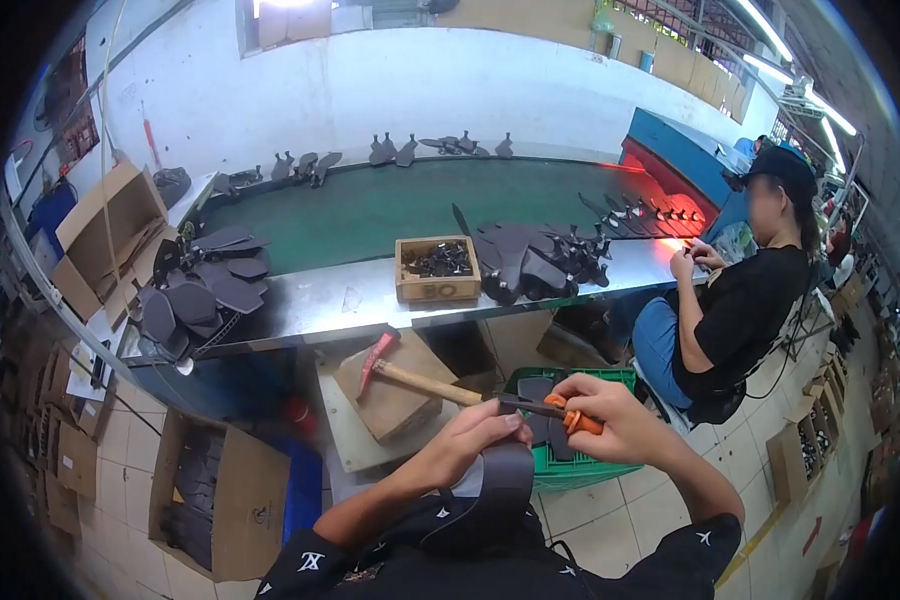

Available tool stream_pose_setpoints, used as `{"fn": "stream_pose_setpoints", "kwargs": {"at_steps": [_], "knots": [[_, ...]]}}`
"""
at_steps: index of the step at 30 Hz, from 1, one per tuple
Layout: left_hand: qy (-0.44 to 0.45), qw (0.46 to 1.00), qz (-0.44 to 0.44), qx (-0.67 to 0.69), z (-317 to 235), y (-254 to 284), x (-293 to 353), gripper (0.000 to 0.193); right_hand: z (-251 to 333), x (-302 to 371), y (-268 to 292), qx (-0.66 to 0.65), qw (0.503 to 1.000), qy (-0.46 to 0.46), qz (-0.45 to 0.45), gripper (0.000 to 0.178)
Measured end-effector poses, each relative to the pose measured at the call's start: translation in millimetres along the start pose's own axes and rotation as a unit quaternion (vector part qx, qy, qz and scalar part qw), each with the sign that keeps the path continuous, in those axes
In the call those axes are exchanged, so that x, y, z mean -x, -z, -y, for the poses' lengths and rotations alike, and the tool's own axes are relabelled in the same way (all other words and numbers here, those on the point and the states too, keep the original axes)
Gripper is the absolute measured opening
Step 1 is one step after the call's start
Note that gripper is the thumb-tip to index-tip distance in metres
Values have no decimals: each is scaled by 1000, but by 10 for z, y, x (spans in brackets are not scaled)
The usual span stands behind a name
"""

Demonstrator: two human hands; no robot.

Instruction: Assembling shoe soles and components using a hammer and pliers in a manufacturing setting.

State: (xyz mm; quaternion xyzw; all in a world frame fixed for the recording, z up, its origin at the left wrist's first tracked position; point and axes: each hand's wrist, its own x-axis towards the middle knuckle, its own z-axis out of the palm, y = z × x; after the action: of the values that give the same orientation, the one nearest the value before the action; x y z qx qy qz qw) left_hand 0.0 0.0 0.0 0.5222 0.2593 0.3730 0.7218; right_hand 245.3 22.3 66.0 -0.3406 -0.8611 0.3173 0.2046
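Observation:
My right hand (610,415) is closed round the orange handles of a pair of pliers (582,422). Their dark jaws point left, toward my left hand (470,440), which is closed on a dark grey flat piece (507,478) with a rounded lower end. The tips of the jaws meet the upper end of this piece at my left fingers, and their exact grip is hidden. A hammer (425,384) with a red head and wooden handle lies across a wooden block (390,415). Its handle end reaches my left hand; whether they touch I cannot tell.
A wooden box (438,290) of small black parts stands on the metal bench edge (345,300), between piles of grey pieces (205,285). Behind runs a green belt (360,210). A green crate (590,475) stands low ahead; a co-worker (740,290) sits at right.

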Motion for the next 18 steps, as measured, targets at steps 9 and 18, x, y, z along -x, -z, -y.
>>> {"fn": "stream_pose_setpoints", "kwargs": {"at_steps": [9,18], "knots": [[20,999,-2,50,16,269,-352,30,-324,-308,50,-25,999,-15,26,22],[29,995,-25,97,192,828,-471,32,-1336,154,-288,-251,916,-260,-171,9]]}}
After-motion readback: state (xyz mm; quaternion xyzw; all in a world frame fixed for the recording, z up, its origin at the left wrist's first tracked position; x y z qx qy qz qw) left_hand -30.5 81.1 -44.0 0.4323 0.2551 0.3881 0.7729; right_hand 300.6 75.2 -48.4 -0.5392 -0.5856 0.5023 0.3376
